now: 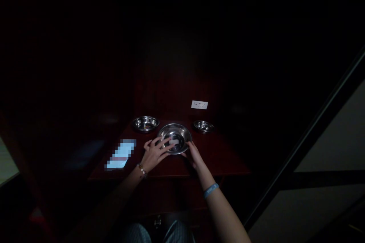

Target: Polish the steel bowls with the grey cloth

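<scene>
In the middle of a dark red table is a shiny metal bowl (186, 133), and a pale rectangular patch shows in its bottom. My right hand (195, 154) grips the bowl's right rim, the thumb on top and the other fingers partly hidden below. From the left, my left hand (154, 152) reaches over the near rim with its fingers spread across the bowl's inside. Whether those fingertips touch the metal I cannot tell. Behind to the left stands another metal bowl (137, 123) with something small and colourful in it. A smaller metal bowl (203, 126) sits behind to the right.
A lit, blurred-out phone-like device (121, 155) lies on the table (228, 159) at the left. A white socket panel (199, 104) is on the back wall. Dark walls close in the sides, and a slanting dark frame edge (308, 136) runs along the right.
</scene>
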Action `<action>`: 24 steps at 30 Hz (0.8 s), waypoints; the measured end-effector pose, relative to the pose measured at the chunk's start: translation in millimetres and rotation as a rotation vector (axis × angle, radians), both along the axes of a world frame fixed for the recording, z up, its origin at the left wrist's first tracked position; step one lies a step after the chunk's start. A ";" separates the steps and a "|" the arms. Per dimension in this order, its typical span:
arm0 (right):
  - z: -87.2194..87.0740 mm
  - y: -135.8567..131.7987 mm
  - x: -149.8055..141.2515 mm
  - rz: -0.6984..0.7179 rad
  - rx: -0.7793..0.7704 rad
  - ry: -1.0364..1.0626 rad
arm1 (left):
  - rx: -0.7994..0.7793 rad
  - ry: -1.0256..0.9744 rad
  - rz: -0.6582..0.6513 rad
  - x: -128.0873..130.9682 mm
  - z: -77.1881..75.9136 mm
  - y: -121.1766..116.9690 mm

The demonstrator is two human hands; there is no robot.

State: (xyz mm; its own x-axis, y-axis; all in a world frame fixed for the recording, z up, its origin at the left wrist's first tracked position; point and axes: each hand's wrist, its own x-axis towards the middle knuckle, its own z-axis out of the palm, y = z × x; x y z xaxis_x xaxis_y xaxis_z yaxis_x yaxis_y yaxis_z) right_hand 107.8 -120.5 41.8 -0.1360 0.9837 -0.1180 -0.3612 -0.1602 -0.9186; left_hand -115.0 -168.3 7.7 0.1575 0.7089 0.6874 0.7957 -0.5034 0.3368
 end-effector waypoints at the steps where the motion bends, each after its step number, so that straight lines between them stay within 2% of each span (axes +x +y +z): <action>1: -2.1 0.1 -0.8 -0.045 0.024 0.012 | -0.025 -0.145 0.047 1.1 -3.2 -0.2; 3: -4.5 2.1 -3.3 -0.112 0.044 0.022 | -0.110 -0.504 0.068 5.0 -8.8 2.1; 4: -5.4 3.6 -5.3 -0.128 0.043 0.016 | -0.180 -0.707 0.028 7.9 -11.3 4.4; 7: -12.4 7.3 -15.7 -0.124 0.052 -0.035 | -0.450 -1.276 -0.214 18.7 -16.0 13.4; 9: -21.6 7.9 -25.1 -0.096 0.084 -0.066 | -0.504 -1.471 -0.329 25.0 -15.8 18.8; 12: -36.5 8.8 -35.5 -0.054 0.129 -0.113 | -0.522 -1.612 -0.337 29.6 -12.6 23.0; 15: -42.6 14.9 -34.3 -0.061 0.230 -0.227 | -0.548 -1.744 -0.183 29.8 -11.3 24.0; 18: -35.7 27.4 -22.5 -0.151 0.330 -0.458 | -0.516 -1.821 -0.071 30.7 -14.5 24.2; 21: -22.3 41.6 -9.7 -0.332 0.368 -0.836 | -0.454 -1.786 0.015 33.7 -19.6 24.3; 24: -12.5 53.6 -3.9 -0.349 0.324 -1.150 | -0.418 -1.708 0.045 35.7 -23.8 24.9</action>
State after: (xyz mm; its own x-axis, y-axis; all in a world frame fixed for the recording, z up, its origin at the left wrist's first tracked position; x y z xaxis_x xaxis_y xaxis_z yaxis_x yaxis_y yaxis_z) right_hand 103.9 -66.9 29.3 0.1594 0.9525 0.2597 0.7010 0.0760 -0.7091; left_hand -79.4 -143.4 -16.1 -0.5033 0.8483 -0.1646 -0.5442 -0.1631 0.8230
